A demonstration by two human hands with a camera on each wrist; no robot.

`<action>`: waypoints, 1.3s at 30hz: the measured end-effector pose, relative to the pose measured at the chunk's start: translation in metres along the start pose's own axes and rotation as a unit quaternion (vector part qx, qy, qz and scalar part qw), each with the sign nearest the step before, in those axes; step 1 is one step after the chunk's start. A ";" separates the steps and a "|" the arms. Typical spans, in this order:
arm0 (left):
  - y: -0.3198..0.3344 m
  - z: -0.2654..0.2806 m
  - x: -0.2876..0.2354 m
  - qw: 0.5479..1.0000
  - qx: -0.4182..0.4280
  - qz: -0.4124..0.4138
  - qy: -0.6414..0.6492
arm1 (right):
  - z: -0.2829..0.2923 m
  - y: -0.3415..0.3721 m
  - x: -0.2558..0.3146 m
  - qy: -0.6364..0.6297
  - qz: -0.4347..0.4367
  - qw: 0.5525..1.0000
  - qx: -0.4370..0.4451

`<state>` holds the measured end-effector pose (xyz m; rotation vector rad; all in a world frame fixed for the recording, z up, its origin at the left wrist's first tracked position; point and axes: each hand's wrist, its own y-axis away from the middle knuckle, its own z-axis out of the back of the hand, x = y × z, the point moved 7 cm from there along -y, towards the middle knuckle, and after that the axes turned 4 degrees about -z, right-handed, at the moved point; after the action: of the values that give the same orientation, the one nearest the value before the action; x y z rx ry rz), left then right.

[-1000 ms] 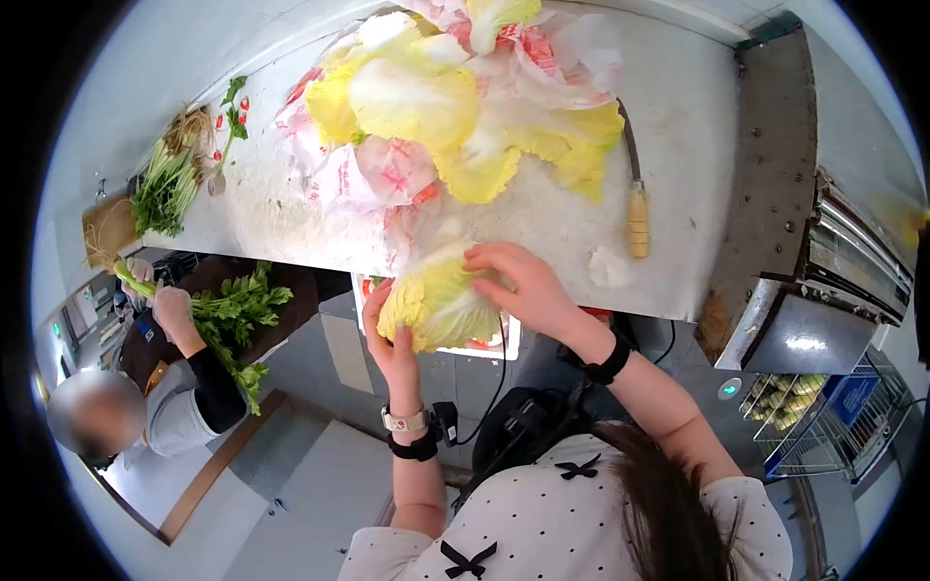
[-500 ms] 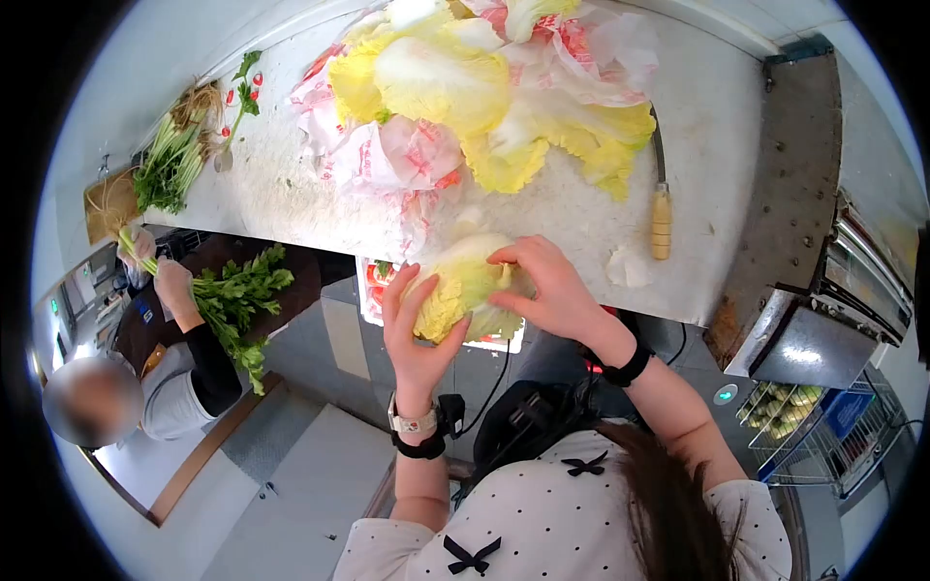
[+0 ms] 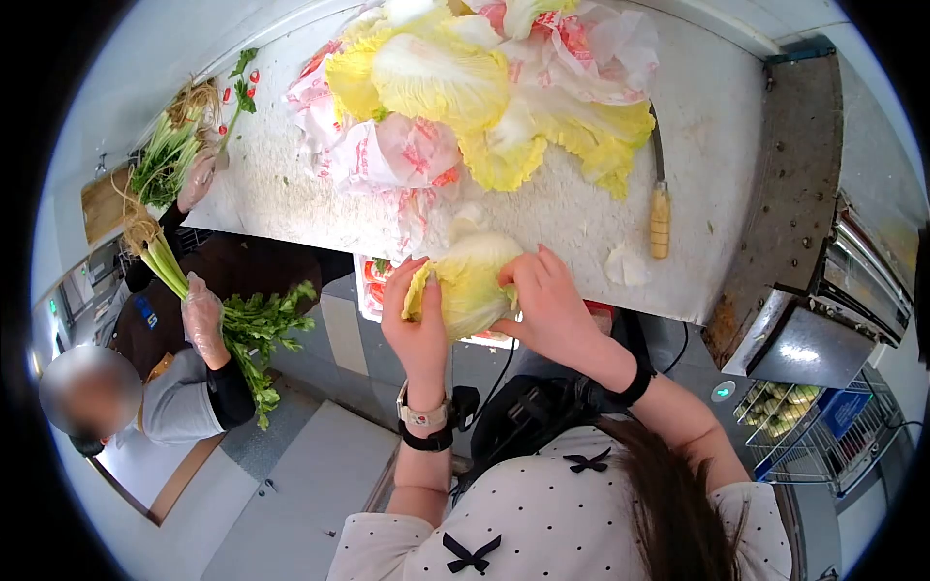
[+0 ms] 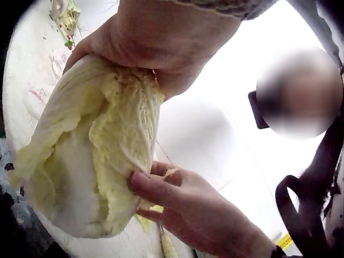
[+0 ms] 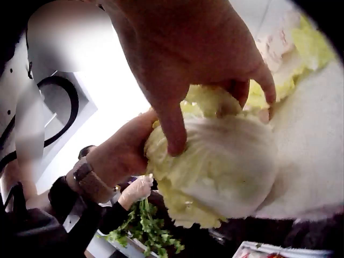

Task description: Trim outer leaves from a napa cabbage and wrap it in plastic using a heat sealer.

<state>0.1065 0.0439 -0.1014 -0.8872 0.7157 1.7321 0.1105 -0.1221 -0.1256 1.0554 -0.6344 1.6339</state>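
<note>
A pale yellow napa cabbage (image 3: 473, 281) is held at the counter's near edge between both hands. My left hand (image 3: 417, 324) grips its leafy left end, fingers over the far side and thumb on the near side. My right hand (image 3: 554, 305) pinches a leaf edge on the cabbage's right side between thumb and fingers. In the right wrist view the thumb presses the ribbed outer leaf while the other fingers curl at a frilly edge. The left wrist view shows the cabbage (image 4: 102, 156) with loose, wrinkled outer leaves.
Loose cabbage leaves (image 3: 441, 82) lie on crumpled red-and-white plastic bags (image 3: 387, 155) at the back. A wooden-handled knife (image 3: 661, 218) rests to the right, near a white leaf scrap (image 3: 627, 265). At the left another person holds a celery bunch (image 3: 257, 334); more greens (image 3: 165, 160) lie on the counter.
The cabbage has turned in my hands, and my right fingers have moved from lying spread on it to pinching its leaf edge. The other person's one hand has left the celery for the counter.
</note>
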 end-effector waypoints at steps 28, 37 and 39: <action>-0.042 -0.027 0.003 0.972 0.208 -0.002 0.113 | -0.005 -0.027 -0.038 -0.230 -0.003 0.971 0.060; -0.051 -0.037 0.020 0.957 0.161 0.100 0.219 | -0.004 -0.021 -0.053 -0.351 0.001 0.932 0.087; -0.053 -0.036 0.031 0.924 0.148 0.180 0.303 | -0.009 -0.015 -0.063 -0.417 -0.046 0.898 0.136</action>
<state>0.1583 0.0474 -0.1501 -1.1368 1.5924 1.5899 0.1259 -0.1399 -0.1864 1.9948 -0.8943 1.1520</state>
